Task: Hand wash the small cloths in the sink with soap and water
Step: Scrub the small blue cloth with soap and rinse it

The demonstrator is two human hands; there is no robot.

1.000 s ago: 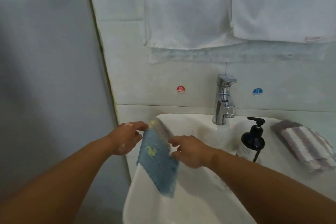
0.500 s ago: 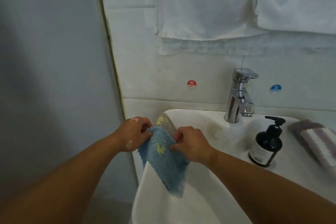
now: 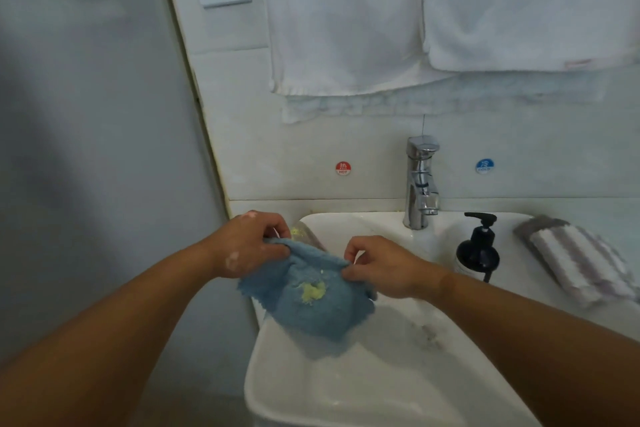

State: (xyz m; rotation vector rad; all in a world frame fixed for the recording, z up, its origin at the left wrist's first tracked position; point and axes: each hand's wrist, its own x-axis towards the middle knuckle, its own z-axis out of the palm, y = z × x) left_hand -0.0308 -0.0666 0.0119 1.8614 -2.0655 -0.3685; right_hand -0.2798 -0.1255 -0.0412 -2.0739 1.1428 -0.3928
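Blue cloth (image 3: pixel 311 302) pinched by left hand (image 3: pixel 247 246), right hand (image 3: pixel 384 267).

One blue cloth (image 3: pixel 322 321), one striped cloth (image 3: pixel 581 260), two towels (image 3: pixel 346 17) (image 3: pixel 530 3) — one tap (image 3: pixel 420 180), one soap bottle (image 3: pixel 478 255), one sink (image 3: pixel 381 378).

Head cam, fwd-down, close over sink (image 3: pixel 346 402)

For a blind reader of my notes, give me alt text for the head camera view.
A left hand and right hand pinch a blue cloth, smeared yellow, over a white sink. A faucet, black pump bottle and folded striped cloth sit beyond, toward the right.
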